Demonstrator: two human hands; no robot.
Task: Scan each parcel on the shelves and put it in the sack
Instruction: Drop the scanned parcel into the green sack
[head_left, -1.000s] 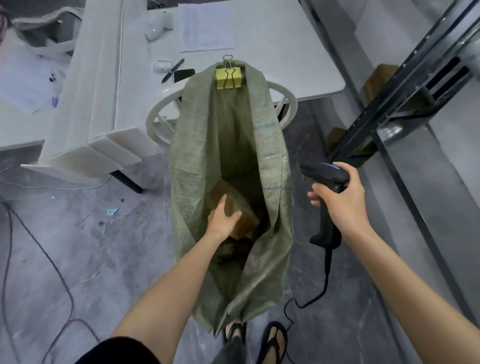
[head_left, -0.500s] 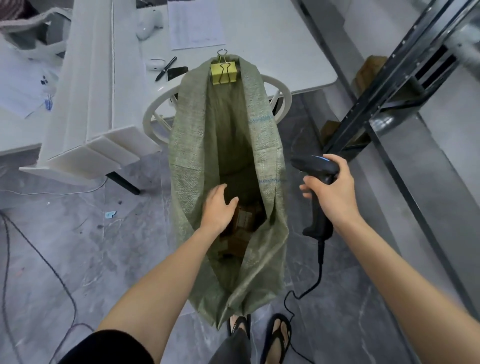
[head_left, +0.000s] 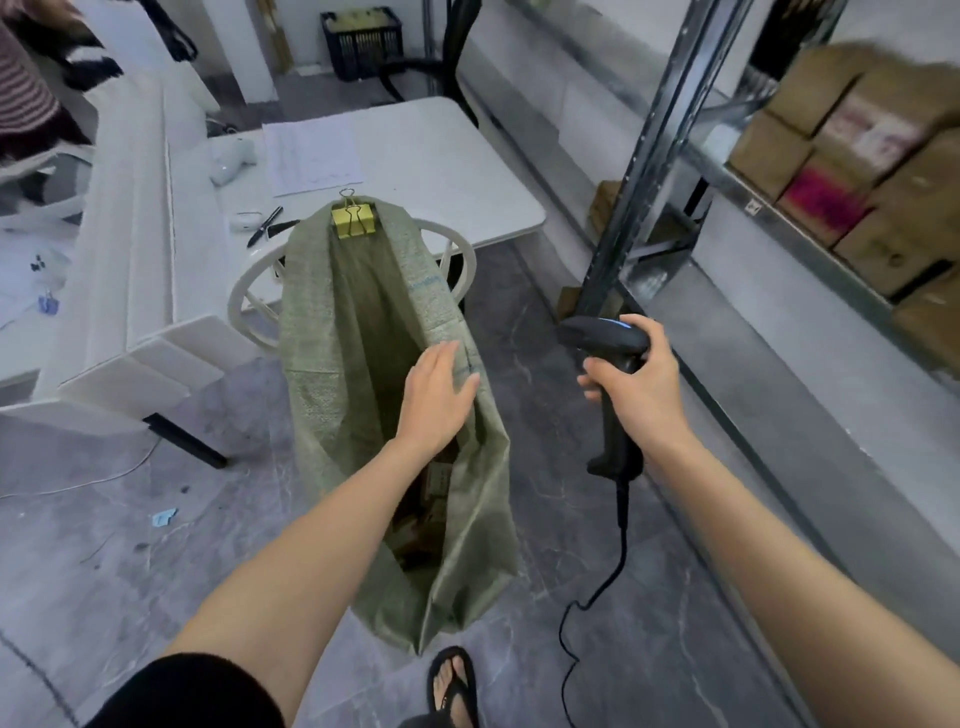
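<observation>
A green woven sack (head_left: 332, 364) stands open on the floor, its far rim held to a white chair back by a yellow binder clip (head_left: 353, 220). Brown parcels (head_left: 434, 499) lie deep inside it. My left hand (head_left: 435, 400) hovers empty over the sack's mouth, fingers straight, near the right rim. My right hand (head_left: 638, 384) grips a black corded barcode scanner (head_left: 605, 340) to the right of the sack. More cardboard parcels (head_left: 852, 171) are stacked on a metal shelf at the upper right.
A white table (head_left: 415, 156) with papers, a pen and a mouse stands behind the sack. A dark shelf upright (head_left: 649, 166) rises right of the scanner. The scanner cable (head_left: 597, 597) trails on the grey floor by my sandalled foot (head_left: 453, 686). White boards (head_left: 124, 249) lean at left.
My left hand let go of the brown parcel inside the sack and rose out, empty. My view lifted and turned right, showing the shelf parcels. The scanner hand kept its grip.
</observation>
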